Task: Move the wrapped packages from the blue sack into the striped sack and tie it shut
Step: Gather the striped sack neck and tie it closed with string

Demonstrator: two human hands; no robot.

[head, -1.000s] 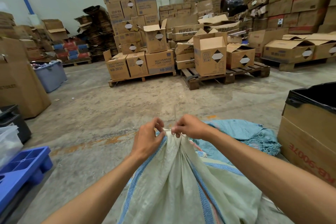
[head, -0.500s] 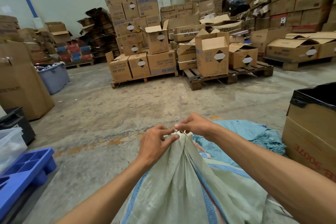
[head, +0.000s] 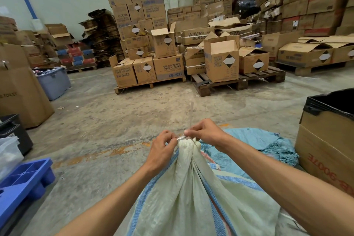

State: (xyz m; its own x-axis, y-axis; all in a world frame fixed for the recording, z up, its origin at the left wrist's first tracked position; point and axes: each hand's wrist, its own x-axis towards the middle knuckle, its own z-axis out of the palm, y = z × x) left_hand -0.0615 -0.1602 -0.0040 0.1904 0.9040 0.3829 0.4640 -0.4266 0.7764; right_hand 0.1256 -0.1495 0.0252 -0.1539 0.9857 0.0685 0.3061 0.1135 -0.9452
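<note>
Up close, both hands pinch a pale tie (head: 189, 120) at the gathered neck of the striped sack (head: 191, 197): left hand (head: 162, 149) beside right hand (head: 206, 133). Just beyond the right hand lies the blue sack (head: 264, 142).

The striped sack (head: 191, 197) is coarse woven plastic, matt pale green. The blue sack (head: 264, 140) has frayed woven edges. Rough concrete floor (head: 115, 120); matt cardboard boxes (head: 221, 61) on wooden pallets (head: 239, 80).
</note>
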